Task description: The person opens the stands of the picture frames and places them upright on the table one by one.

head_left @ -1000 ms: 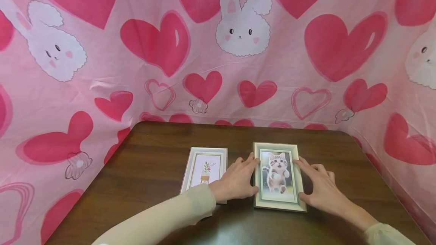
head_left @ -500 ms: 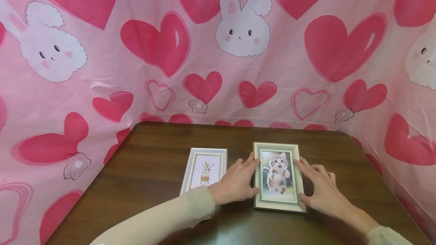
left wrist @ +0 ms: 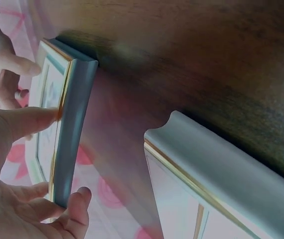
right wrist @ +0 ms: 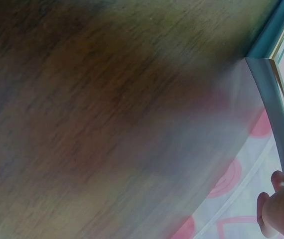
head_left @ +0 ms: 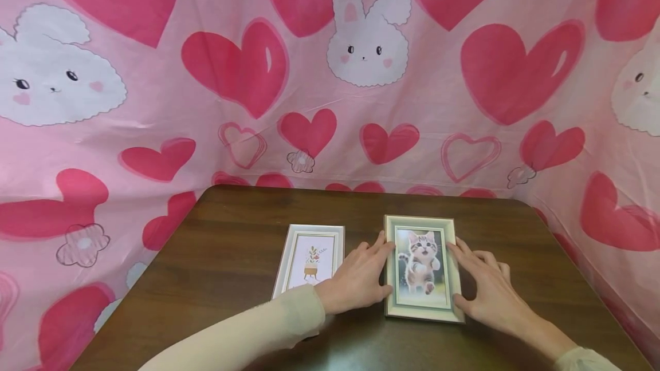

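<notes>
A cream picture frame (head_left: 424, 314) with a kitten photo lies face up on the dark table, tipped neither way. My left hand (head_left: 357, 276) touches its left edge, thumb low and fingertips higher up. Along the right edge rest the thumb and fingers of my right hand (head_left: 492, 291). In the left wrist view, the left thumb lies on the rim of the kitten frame (left wrist: 74, 124). A white picture frame (head_left: 290, 253) with a potted-plant print lies to the left, partly hidden by my left hand and sleeve. The right wrist view catches only a corner of the kitten frame (right wrist: 271, 107).
The brown wooden table (head_left: 232, 245) has rounded far corners. A pink cloth (head_left: 402, 96) with hearts and rabbit faces hangs behind it and along both sides. Between the two picture frames there is a narrow gap, crossed by my left hand.
Both hands keep their places on the kitten frame, which has barely shifted, if at all. The cloth at the left has moved leftward and spread out.
</notes>
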`<control>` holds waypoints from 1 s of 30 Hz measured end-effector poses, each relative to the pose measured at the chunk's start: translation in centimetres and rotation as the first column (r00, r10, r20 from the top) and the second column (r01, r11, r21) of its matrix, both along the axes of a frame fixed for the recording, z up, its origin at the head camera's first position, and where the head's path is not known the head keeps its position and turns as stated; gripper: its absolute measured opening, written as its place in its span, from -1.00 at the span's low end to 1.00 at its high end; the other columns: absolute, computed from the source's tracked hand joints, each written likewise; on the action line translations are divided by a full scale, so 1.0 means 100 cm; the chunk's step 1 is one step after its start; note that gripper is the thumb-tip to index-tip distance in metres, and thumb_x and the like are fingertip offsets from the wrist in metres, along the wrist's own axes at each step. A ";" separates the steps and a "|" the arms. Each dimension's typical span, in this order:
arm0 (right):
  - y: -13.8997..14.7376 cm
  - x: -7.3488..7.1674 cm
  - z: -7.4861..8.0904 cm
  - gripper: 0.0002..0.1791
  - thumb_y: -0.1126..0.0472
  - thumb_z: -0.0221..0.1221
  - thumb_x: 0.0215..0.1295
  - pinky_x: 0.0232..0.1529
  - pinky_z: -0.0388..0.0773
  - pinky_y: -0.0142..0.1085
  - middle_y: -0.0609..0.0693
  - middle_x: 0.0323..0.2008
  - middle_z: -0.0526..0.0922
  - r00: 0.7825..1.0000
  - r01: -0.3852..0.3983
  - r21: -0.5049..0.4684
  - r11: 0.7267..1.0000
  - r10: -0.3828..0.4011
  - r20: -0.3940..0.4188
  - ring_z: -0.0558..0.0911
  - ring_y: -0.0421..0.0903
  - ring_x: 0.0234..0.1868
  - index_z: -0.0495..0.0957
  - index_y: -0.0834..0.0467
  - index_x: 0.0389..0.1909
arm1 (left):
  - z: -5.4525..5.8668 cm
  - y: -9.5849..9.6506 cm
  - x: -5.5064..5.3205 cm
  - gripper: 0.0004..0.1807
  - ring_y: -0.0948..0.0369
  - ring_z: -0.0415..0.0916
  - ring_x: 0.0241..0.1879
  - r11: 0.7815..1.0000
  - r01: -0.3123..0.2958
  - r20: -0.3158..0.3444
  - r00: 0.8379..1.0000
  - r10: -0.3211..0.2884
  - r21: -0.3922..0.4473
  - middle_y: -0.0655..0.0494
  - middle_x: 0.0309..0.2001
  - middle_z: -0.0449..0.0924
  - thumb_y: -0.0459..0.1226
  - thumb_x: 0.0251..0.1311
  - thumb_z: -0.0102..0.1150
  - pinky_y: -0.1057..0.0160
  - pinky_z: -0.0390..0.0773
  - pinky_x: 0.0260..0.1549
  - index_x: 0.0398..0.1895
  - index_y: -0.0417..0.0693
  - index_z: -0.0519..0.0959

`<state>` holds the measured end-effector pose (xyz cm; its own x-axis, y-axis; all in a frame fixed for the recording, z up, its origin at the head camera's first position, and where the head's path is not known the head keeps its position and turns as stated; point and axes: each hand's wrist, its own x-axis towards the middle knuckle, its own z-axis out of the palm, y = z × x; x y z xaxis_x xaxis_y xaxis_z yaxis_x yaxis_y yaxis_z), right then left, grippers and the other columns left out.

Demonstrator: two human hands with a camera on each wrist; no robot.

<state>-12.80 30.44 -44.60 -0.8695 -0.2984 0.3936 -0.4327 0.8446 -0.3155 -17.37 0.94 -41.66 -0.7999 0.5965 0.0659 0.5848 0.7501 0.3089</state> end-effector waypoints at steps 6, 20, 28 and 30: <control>-0.002 0.001 0.001 0.24 0.25 0.58 -0.24 -0.09 0.10 0.07 0.34 0.52 0.29 1.000 -0.002 -0.011 1.000 0.001 -0.015 0.37 0.10 0.13 0.26 0.08 0.62 | 0.001 -0.003 -0.001 -0.03 0.10 0.50 0.11 1.000 0.018 -0.017 1.000 -0.017 0.018 -0.04 0.64 0.10 0.02 0.18 0.54 0.15 0.53 0.16 0.61 0.02 0.29; -0.005 0.002 0.003 0.25 0.23 0.58 -0.20 -0.04 0.09 0.15 0.29 0.56 0.24 1.000 0.021 -0.009 1.000 -0.021 -0.016 0.35 0.18 0.19 0.22 0.04 0.64 | -0.001 -0.006 -0.002 -0.02 0.13 0.53 0.09 0.999 0.038 -0.060 0.998 -0.037 0.025 -0.06 0.65 0.06 0.03 0.20 0.53 0.16 0.54 0.12 0.62 -0.01 0.26; -0.005 0.002 0.002 0.26 0.25 0.57 -0.24 -0.05 0.09 0.15 0.31 0.55 0.27 0.999 0.023 -0.012 1.000 -0.024 -0.047 0.36 0.19 0.17 0.23 0.04 0.63 | -0.001 -0.005 -0.002 -0.03 0.10 0.54 0.15 0.999 0.039 -0.079 0.996 -0.038 0.015 -0.06 0.65 0.06 0.03 0.21 0.52 0.12 0.54 0.16 0.61 -0.02 0.27; -0.006 0.002 0.002 0.26 0.26 0.57 -0.24 -0.06 0.09 0.15 0.31 0.55 0.27 0.998 0.021 -0.015 1.000 -0.022 -0.052 0.36 0.20 0.17 0.24 0.04 0.63 | -0.001 -0.005 -0.002 -0.02 0.10 0.54 0.16 0.999 0.039 -0.080 0.996 -0.037 0.015 -0.06 0.65 0.05 0.04 0.21 0.52 0.10 0.54 0.17 0.62 -0.02 0.27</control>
<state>-12.62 29.89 -44.42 -0.8538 -0.2740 0.4427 -0.4307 0.8494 -0.3050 -17.59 0.39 -41.76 -0.7684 0.6248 0.1387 0.6361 0.7219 0.2723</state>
